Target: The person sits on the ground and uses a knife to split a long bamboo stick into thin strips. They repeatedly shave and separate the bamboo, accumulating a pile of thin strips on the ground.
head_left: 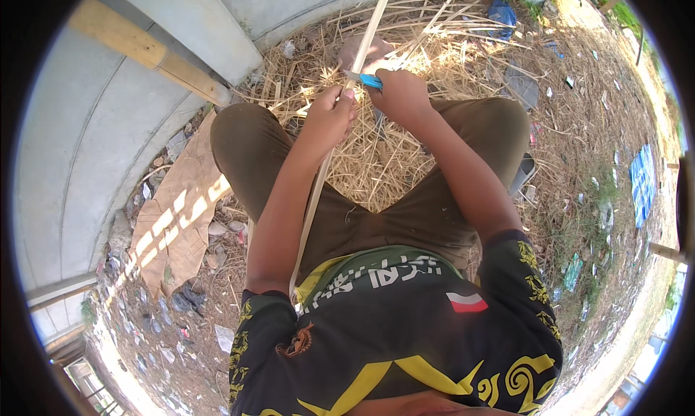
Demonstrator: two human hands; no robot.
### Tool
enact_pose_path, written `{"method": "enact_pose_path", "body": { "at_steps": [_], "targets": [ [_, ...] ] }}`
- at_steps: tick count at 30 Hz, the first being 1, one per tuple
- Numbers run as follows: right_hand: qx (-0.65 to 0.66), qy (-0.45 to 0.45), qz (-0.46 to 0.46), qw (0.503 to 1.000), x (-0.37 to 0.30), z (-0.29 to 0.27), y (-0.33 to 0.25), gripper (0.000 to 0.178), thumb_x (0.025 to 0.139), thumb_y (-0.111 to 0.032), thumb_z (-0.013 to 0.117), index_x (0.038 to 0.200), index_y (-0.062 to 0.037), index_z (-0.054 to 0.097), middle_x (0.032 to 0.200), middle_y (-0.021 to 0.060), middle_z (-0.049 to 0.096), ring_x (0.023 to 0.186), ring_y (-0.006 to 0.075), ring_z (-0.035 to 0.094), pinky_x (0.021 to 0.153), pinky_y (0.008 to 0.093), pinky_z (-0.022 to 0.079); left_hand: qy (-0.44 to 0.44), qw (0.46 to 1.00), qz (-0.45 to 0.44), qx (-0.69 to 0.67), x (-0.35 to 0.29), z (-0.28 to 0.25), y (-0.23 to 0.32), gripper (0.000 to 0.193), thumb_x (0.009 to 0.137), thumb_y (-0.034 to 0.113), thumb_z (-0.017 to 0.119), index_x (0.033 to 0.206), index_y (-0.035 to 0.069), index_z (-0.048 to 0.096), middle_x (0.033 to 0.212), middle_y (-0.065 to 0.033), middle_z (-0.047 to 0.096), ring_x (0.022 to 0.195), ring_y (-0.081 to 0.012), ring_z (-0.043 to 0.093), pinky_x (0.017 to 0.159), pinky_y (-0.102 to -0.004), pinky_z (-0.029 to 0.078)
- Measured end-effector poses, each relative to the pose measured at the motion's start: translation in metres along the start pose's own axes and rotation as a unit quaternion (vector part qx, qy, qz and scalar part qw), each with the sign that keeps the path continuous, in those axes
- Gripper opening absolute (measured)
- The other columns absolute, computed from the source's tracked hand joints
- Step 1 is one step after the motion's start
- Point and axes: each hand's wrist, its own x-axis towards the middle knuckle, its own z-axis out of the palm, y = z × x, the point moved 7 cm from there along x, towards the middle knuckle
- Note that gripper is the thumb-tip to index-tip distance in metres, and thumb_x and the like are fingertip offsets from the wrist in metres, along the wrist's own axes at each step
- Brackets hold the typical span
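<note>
A long, pale wooden strip, perhaps bamboo, slants from the top of the view down past my left arm toward my waist. My left hand is closed round it between my knees, thumb along the strip. Just beyond those fingers, my right hand grips a knife by its blue handle. Its short blade lies across the strip and appears to touch it. Part of the handle is hidden inside the right fist.
Thin shavings and split strips litter the ground around a rounded stone. A grey wall with a bamboo pole stands at left, near a flat brown cardboard sheet. Blue plastic lies at the far right.
</note>
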Motion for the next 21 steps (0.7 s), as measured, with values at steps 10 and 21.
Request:
{"method": "enact_pose_path", "body": {
  "at_steps": [10, 21],
  "targets": [
    [-0.052, -0.011, 0.06, 0.997, 0.015, 0.007, 0.011, 0.012, 0.08, -0.02, 0.064, 0.086, -0.0111, 0.069, 0.074, 0.0116, 0.069, 0.071, 0.032, 0.07, 0.061, 0.0448, 0.056, 0.17, 0.922, 0.134, 0.32, 0.006, -0.001, 0.013, 0.032, 0.102, 0.029, 0.048, 0.101, 0.001, 0.063, 0.073, -0.0147, 0.061, 0.062, -0.0267, 0.058, 0.065, -0.0411, 0.045],
    [-0.136, 0.05, -0.045, 0.988, 0.028, 0.026, 0.018, 0.006, 0.081, -0.016, 0.062, 0.082, -0.0109, 0.066, 0.067, 0.0083, 0.067, 0.058, 0.028, 0.068, 0.051, 0.0394, 0.053, 0.189, 0.888, 0.12, 0.402, -0.002, 0.007, 0.013, 0.034, 0.102, 0.025, 0.048, 0.09, -0.004, 0.061, 0.07, -0.0214, 0.061, 0.063, -0.0348, 0.06, 0.064, -0.0454, 0.045]
  ]
}}
